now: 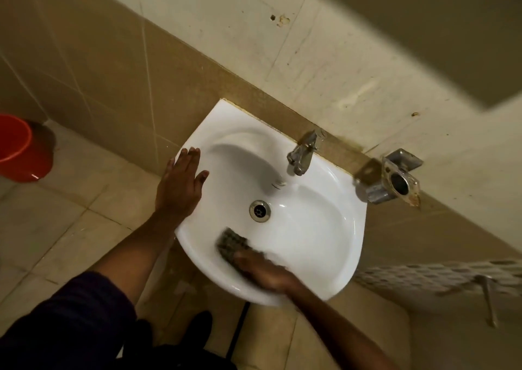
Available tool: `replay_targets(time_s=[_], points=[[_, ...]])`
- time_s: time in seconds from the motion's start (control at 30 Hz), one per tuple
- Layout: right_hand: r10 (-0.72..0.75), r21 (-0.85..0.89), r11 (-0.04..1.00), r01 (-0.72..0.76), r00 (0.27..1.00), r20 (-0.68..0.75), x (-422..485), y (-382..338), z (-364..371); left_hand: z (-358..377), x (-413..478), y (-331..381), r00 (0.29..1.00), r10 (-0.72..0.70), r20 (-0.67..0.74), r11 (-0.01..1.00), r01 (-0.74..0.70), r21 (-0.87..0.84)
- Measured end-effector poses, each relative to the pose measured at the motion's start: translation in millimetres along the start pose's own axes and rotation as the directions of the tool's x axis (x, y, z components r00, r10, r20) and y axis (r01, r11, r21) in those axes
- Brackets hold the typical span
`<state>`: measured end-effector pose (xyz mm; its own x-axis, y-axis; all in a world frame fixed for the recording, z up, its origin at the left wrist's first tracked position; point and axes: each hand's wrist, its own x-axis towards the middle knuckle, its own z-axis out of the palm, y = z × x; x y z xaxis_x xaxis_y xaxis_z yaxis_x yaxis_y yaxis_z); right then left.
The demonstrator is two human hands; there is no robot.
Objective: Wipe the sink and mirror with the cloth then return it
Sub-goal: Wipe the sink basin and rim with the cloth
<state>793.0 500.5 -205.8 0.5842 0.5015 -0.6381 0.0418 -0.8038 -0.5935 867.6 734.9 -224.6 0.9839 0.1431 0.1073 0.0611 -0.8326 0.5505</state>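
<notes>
A white wall-mounted sink [333,228] fills the middle of the view, with a metal drain [260,210] and a metal tap [303,153] at its back. My right hand [268,275] presses a dark checked cloth [231,244] against the near inner slope of the basin; hand and cloth are blurred. My left hand [180,186] lies flat on the sink's left rim, fingers spread, holding nothing. A dark blurred edge at the upper right may be the mirror [452,30]; I cannot tell.
A red bucket [19,149] stands on the tiled floor at far left. A metal wall bracket [395,180] sticks out right of the sink. A patterned towel on a rail [440,277] hangs lower right. Tiled wall runs behind the sink.
</notes>
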Motion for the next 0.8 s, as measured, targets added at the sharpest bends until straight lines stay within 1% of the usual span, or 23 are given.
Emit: replay_targets(time_s=[0.03, 0.07, 0.1, 0.13, 0.17, 0.2, 0.23, 0.27, 0.33, 0.4, 0.43, 0.47, 0.5, 0.53, 0.6, 0.63, 0.7, 0.73, 0.77, 0.8], points=[[0.069, -0.085, 0.994, -0.069, 0.998, -0.012, -19.5, 31.2, -19.1, -0.4, -0.6, 0.3, 1.000, 0.002, -0.004, 1.000, -0.002, -0.001], [0.187, -0.205, 0.959, -0.195, 0.981, -0.059, -31.8, 63.9, -43.6, -0.6, -1.2, 0.3, 1.000, 0.003, -0.005, 1.000, -0.003, -0.003], [0.317, -0.328, 0.879, -0.346, 0.938, -0.138, -42.8, 88.9, -73.4, -0.5, -1.6, 0.0, 1.000, 0.003, -0.006, 1.000, -0.003, -0.006], [0.374, -0.427, 0.787, -0.445, 0.895, -0.243, -47.7, 110.2, -97.7, -0.3, -1.9, 0.3, 1.000, 0.008, -0.008, 1.000, -0.008, -0.007], [0.380, -0.535, 0.691, -0.486, 0.874, -0.303, -47.7, 124.4, -111.8, -0.5, -1.8, 1.1, 1.000, 0.011, -0.012, 1.000, -0.011, -0.007], [0.361, -0.579, 0.639, -0.506, 0.862, -0.356, -45.2, 128.3, -115.9, -1.0, -1.1, 2.1, 1.000, 0.014, -0.019, 1.000, -0.014, -0.007], [0.301, -0.596, 0.627, -0.502, 0.862, -0.409, -43.7, 131.2, -109.7, -1.1, -0.4, 2.5, 1.000, 0.020, -0.022, 1.000, -0.021, -0.006], [0.222, -0.578, 0.655, -0.487, 0.855, -0.469, -44.8, 131.0, -97.9, -0.5, 0.1, 2.1, 0.999, 0.026, -0.024, 1.000, -0.026, -0.005], [0.162, -0.503, 0.755, -0.421, 0.863, -0.479, -54.0, 110.8, -66.7, 0.5, 0.1, 0.8, 0.999, 0.027, -0.036, 1.000, -0.027, -0.002], [0.229, -0.330, 0.880, -0.341, 0.914, -0.333, -56.4, 80.9, -35.1, 3.5, 0.6, -2.1, 0.999, 0.029, -0.035, 1.000, -0.029, 0.004], [0.256, -0.208, 0.927, -0.311, 0.933, -0.253, -52.0, 64.3, -20.4, 5.0, 0.7, -3.3, 0.999, 0.030, -0.031, 1.000, -0.030, 0.005], [0.250, -0.103, 0.956, -0.276, 0.945, -0.212, -45.6, 45.4, -5.2, 5.4, 1.3, -3.3, 0.999, 0.033, -0.034, 0.999, -0.033, 0.008], [0.222, -0.032, 0.972, -0.234, 0.953, -0.206, -41.6, 20.0, 5.3, 5.3, 2.5, -2.4, 0.999, 0.036, -0.041, 0.999, -0.036, 0.010], [0.172, 0.021, 0.985, -0.172, 0.958, -0.230, -34.1, -2.6, 16.3, 6.0, 3.0, -3.6, 0.998, 0.037, -0.043, 0.999, -0.037, 0.014], [0.042, 0.137, 0.991, 0.006, 0.940, -0.338, -31.3, -36.2, 33.6, 7.7, 2.4, -4.8, 0.998, 0.047, -0.046, 0.999, -0.046, 0.008], [0.007, 0.156, 0.986, 0.059, 0.919, -0.394, -35.7, -48.4, 36.2, 7.9, 2.0, -5.4, 0.998, 0.039, -0.042, 0.999, -0.039, -0.009], [-0.052, 0.172, 0.975, 0.138, 0.902, -0.429, -49.5, -55.7, 32.0, 8.5, 1.7, -7.6, 1.000, 0.007, -0.008, 0.998, -0.008, -0.069], [-0.092, 0.159, 0.972, 0.171, 0.906, -0.413, -59.8, -54.7, 24.8, 6.3, 3.5, -7.5, 1.000, -0.002, 0.003, 0.995, 0.002, -0.096], [-0.138, 0.125, 0.973, 0.195, 0.920, -0.366, -68.8, -43.1, 17.4, 5.3, 5.8, -7.5, 1.000, -0.022, 0.020, 0.992, 0.024, -0.120], [-0.195, 0.060, 0.972, 0.228, 0.920, -0.341, -76.4, -29.7, 8.5, 1.6, 8.7, -4.6, 0.996, -0.064, 0.058, 0.987, 0.072, -0.141]])
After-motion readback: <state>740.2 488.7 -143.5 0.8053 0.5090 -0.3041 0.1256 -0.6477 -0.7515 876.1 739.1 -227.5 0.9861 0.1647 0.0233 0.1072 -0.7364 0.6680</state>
